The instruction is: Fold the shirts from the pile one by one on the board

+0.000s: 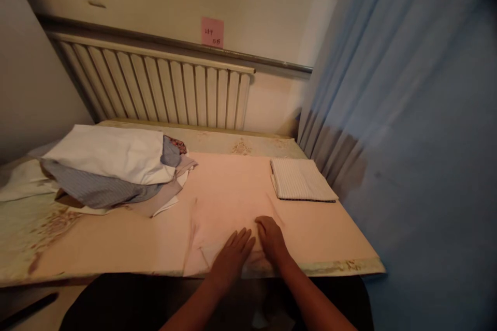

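Note:
A pale pink cloth (233, 181) covers much of the table in front of me. Near its front edge, faint creases outline what looks like a thin piece of similar pink fabric (205, 238); its kind is hard to make out. My left hand (232, 256) lies flat on this fabric with its fingers stretched out. Just to its right, my right hand (273, 240) rests on the fabric with fingers curled inward. Whatever those fingers may hold is hidden. A small gap separates the two hands.
A heap of loose garments (112, 160), white, grey and striped, lies at left. A folded striped cloth (303, 180) is on the right. Behind the table stands a radiator (163, 85); a blue curtain (396, 124) hangs along the right side.

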Tool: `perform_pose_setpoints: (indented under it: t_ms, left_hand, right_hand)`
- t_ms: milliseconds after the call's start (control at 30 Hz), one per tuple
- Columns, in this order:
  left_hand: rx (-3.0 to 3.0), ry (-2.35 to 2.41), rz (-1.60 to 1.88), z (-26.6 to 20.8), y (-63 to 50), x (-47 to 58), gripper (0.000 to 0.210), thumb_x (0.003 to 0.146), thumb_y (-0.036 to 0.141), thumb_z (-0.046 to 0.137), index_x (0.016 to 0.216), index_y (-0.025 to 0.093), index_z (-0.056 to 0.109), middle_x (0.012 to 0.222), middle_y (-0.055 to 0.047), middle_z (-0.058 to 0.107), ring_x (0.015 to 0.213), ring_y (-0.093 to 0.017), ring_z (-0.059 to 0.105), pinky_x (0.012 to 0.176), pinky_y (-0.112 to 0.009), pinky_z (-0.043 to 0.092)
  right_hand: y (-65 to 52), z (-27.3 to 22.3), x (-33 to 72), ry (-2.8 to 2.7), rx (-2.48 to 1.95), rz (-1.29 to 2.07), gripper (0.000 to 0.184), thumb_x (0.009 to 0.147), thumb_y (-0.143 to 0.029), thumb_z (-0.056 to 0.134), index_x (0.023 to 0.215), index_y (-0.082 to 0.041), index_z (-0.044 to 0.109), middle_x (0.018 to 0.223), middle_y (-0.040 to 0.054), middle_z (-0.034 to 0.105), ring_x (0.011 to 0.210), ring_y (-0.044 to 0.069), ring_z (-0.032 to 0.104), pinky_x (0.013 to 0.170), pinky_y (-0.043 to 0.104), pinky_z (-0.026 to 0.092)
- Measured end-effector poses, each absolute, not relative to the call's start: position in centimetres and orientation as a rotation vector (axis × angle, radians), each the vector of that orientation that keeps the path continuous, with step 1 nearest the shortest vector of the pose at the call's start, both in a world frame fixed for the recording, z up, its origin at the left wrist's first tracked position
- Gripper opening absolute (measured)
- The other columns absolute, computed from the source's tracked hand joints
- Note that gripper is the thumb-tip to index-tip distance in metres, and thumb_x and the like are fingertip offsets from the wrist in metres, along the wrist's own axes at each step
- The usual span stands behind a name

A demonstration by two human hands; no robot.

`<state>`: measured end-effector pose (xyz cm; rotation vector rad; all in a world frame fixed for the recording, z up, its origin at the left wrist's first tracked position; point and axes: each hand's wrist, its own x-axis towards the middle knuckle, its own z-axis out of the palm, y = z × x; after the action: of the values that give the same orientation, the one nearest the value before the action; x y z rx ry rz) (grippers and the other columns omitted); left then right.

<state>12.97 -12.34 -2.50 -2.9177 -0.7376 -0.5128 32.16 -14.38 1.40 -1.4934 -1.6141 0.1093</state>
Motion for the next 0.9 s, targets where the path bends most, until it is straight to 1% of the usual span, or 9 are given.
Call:
perform_pose_setpoints:
  t_ms: [133,300,400,467,533,633,700,833,900]
  left_hand:
    - [-2.838,-0.752,-0.599,-2.6,-12.7,12.3,0.058,0.087,0.005,0.044,0.141,0.025,0.039,0.152,-0.007,0.040,0.142,-0.021,0.031,0.114,-0.043,0.032]
    - [-2.685,-0.854,-0.775,-3.0,-14.1,11.1,0.048,0.091,0.008,0.042,0.138,0.020,0.045,0.144,-0.009,0.049,0.139,-0.022,0.037,0.108,-0.040,0.039]
    - [-2.661,-0.816,-0.776,-3.0,-15.1,10.5,0.047,0.090,0.005,0.039,0.134,0.020,0.050,0.134,-0.008,0.059,0.126,-0.020,0.051,0.104,-0.038,0.042]
    - [-2.658,-0.832,-0.770,-2.9,-15.6,10.2,0.044,0.090,0.006,0.040,0.129,0.019,0.055,0.128,-0.007,0.063,0.116,-0.020,0.057,0.100,-0.037,0.044]
    - [-2.654,-0.884,-0.776,-2.9,-15.9,10.2,0.042,0.089,0.008,0.041,0.126,0.019,0.057,0.126,-0.008,0.065,0.113,-0.021,0.058,0.098,-0.037,0.045]
    - [-2.639,-0.922,-0.786,-3.2,-16.0,10.1,0.044,0.086,0.007,0.041,0.127,0.017,0.057,0.126,-0.009,0.064,0.114,-0.022,0.057,0.097,-0.039,0.044]
    - [-2.619,-0.931,-0.796,-3.6,-16.1,10.1,0.048,0.084,0.006,0.041,0.128,0.016,0.056,0.127,-0.009,0.064,0.116,-0.023,0.056,0.098,-0.039,0.044]
    - [-2.569,-0.996,-0.792,-4.1,-16.4,10.1,0.052,0.083,0.005,0.040,0.131,0.018,0.054,0.131,-0.008,0.061,0.121,-0.022,0.053,0.102,-0.039,0.041]
    - [-2.564,-1.014,-0.774,-4.1,-16.3,10.3,0.050,0.083,0.006,0.041,0.130,0.017,0.055,0.132,-0.008,0.061,0.122,-0.022,0.053,0.104,-0.040,0.040]
  right_hand:
    - [-14.0,-0.8,33.3,-1.525,-1.537,0.124,0.026,0.084,-0.015,0.043,0.094,-0.019,0.067,0.097,0.0080,0.070,0.093,0.021,0.063,0.089,0.041,0.050]
    - [-14.6,-0.3,33.5,-1.465,-1.549,0.166,0.024,0.085,-0.017,0.045,0.096,-0.020,0.066,0.095,0.0058,0.070,0.089,0.019,0.064,0.083,0.035,0.053]
    - [-15.8,1.1,32.4,-1.428,-1.528,0.113,0.023,0.087,-0.016,0.042,0.093,-0.020,0.064,0.092,0.0061,0.067,0.089,0.020,0.061,0.081,0.035,0.051]
    - [-16.6,1.7,31.4,-1.510,-1.484,0.063,0.022,0.087,-0.014,0.041,0.089,-0.020,0.062,0.088,0.0055,0.064,0.087,0.020,0.058,0.080,0.035,0.049]
    - [-17.4,1.9,30.7,-1.643,-1.462,0.019,0.021,0.086,-0.012,0.040,0.087,-0.021,0.060,0.083,0.0049,0.061,0.084,0.020,0.056,0.076,0.035,0.048]
    - [-18.3,1.2,30.5,-1.757,-1.501,-0.078,0.022,0.086,-0.010,0.040,0.084,-0.021,0.060,0.078,0.0047,0.060,0.079,0.020,0.054,0.071,0.036,0.048]
    - [-18.8,0.4,30.7,-1.783,-1.518,-0.146,0.024,0.088,-0.009,0.040,0.089,-0.020,0.061,0.082,0.0059,0.061,0.082,0.021,0.055,0.073,0.037,0.050]
    - [-19.4,-0.6,30.9,-1.856,-1.492,-0.247,0.028,0.090,-0.010,0.043,0.107,-0.021,0.062,0.101,0.0090,0.065,0.098,0.023,0.058,0.088,0.043,0.052]
    - [-19.5,-0.6,30.6,-1.900,-1.465,-0.268,0.030,0.090,-0.011,0.045,0.112,-0.021,0.061,0.105,0.0087,0.066,0.101,0.022,0.059,0.091,0.044,0.053]
